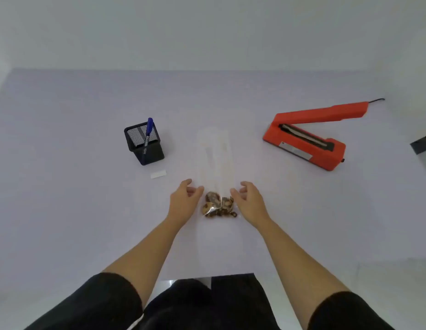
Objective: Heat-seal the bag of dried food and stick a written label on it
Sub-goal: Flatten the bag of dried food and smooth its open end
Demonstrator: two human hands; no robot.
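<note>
Centre: clear bag [215,158] flat on worktop [64,139], dried food [219,207] bunched at 6 o'clock end. left grip [185,198], right grip [249,201] flank food, fingers relaxed, holding nothing. Film judged light, limp, slippery: best pinched at side edges. sealer [331,156] at 2 o'clock.

Red heat sealer [304,139], black mesh pen holder [145,145], blue marker [149,129], white label [158,174], brown dried food [219,206]

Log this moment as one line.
left hand: open, beside bag | right hand: open, beside bag | sealer: arm raised | label: not on bag
</note>
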